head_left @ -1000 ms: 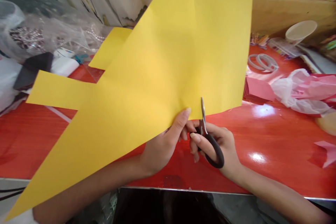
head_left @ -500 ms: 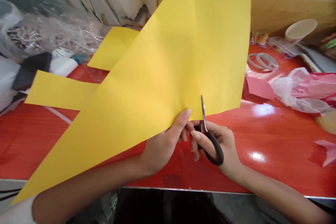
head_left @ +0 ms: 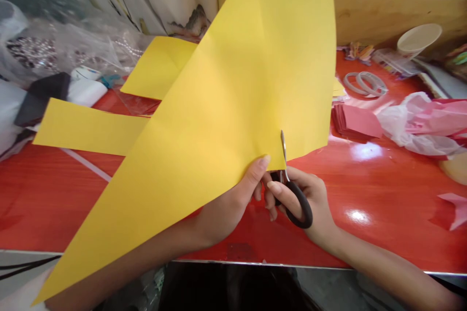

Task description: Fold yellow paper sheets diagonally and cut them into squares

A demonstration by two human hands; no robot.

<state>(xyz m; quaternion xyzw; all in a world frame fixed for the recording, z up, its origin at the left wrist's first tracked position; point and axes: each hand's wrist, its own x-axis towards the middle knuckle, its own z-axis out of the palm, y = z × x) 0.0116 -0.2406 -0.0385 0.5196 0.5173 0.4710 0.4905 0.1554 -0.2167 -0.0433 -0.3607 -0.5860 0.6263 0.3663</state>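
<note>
A large sheet of yellow paper (head_left: 226,107) is held up over the table, slanting from lower left to the top. My left hand (head_left: 248,184) pinches its lower edge, thumb on the near face and fingers mostly hidden behind. My right hand (head_left: 302,199) grips black-handled scissors (head_left: 299,205), thumb through one loop. One blade lies in front of the paper, pointing up, and the other is behind it; the lower edge is cut there. My hands are close together, the left fingertips beside the scissors' pivot.
Yellow paper pieces (head_left: 87,126) lie to the left, near clear plastic bags (head_left: 73,43). At right are a stack of pink-red paper (head_left: 359,120), clear rings (head_left: 365,83), a white cup (head_left: 419,39) and a whitish plastic bag (head_left: 404,126). The red table (head_left: 365,243) has its edge near me.
The yellow sheet has shifted left and tilted slightly, its lower-left corner dropping. The scissors' blades have come closer to shutting on the lower edge. Both hands stay nearly in place.
</note>
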